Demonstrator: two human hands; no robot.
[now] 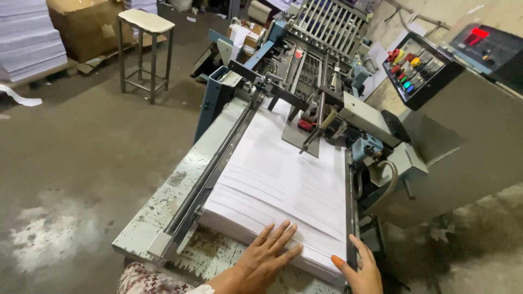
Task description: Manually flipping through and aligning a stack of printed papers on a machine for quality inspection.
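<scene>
I'm pressing my left hand (265, 256) flat, fingers spread wide, on the near edge of the white paper stack (278, 185) — thick, fanned — my right hand (360, 269) open, touching its right corner.

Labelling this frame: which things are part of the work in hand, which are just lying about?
In use:
left hand, flat on the paper stack
right hand, at the stack's near right corner
feed table
side guide rail

Lying about:
stool
cardboard box
paper piles
control panel
</scene>
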